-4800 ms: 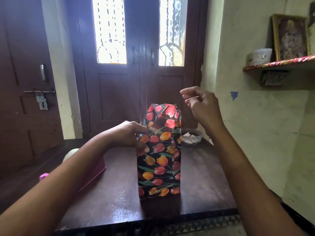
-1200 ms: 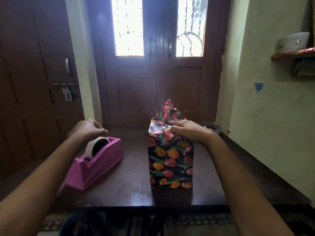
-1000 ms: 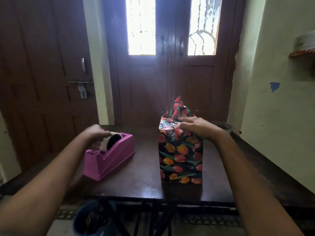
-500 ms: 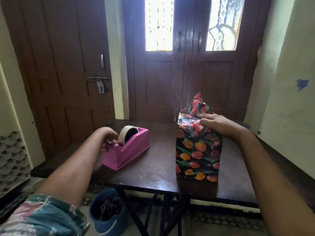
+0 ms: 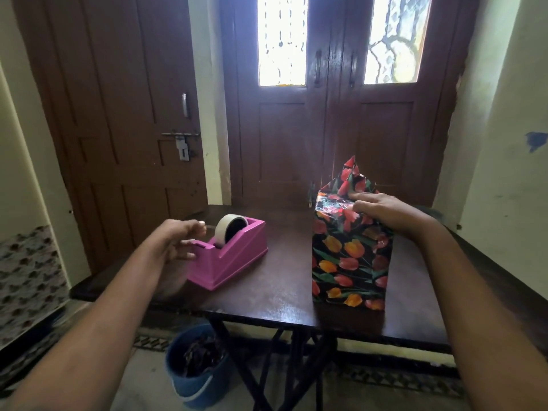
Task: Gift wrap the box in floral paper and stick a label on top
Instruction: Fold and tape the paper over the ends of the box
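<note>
Dark table (image 5: pixel 281 280) beneath floral-wrapped box (image 5: pixel 350 262)

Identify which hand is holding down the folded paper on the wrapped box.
The right hand, laid flat on top of the black tulip-print wrapped box. The left hand is at the cutter end of the pink plastic tape dispenser.

Upright on dark table (image 5: pixel 281 295): box (image 5: pixel 350 262) in floral paper, one pointed flap raised at far edge. Flat on box's folded top: right hand (image 5: pixel 385 212), fingers straight. Left of box: pink tape dispenser (image 5: pixel 237 259) with tape roll (image 5: pixel 229 229); at its outer end, left hand (image 5: pixel 178 241), fingers loosely curved, grip unclear.
</note>
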